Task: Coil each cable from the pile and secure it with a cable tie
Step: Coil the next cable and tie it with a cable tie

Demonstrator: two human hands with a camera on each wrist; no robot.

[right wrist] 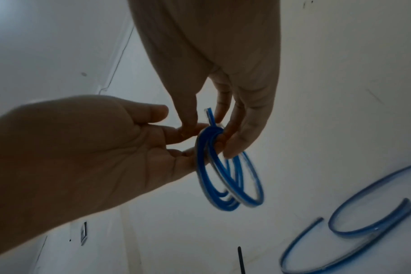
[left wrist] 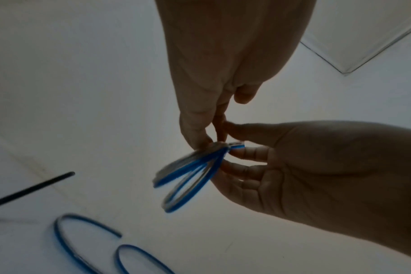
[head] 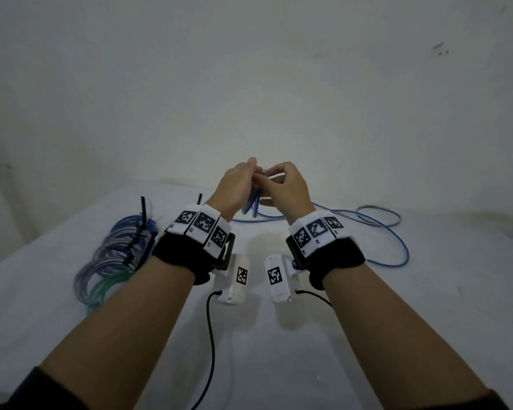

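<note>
Blue cable (right wrist: 225, 172), wound into a small coil, hangs pinched at its top between both hands above the white table (head: 427, 291); left hand (head: 234, 184) and right hand (head: 285, 184) meet fingertip to fingertip there, loops dropping below; its loose tail (head: 379, 232) runs right across the table, nearer the right hand; finished coils (head: 116, 255) lie left.
</note>
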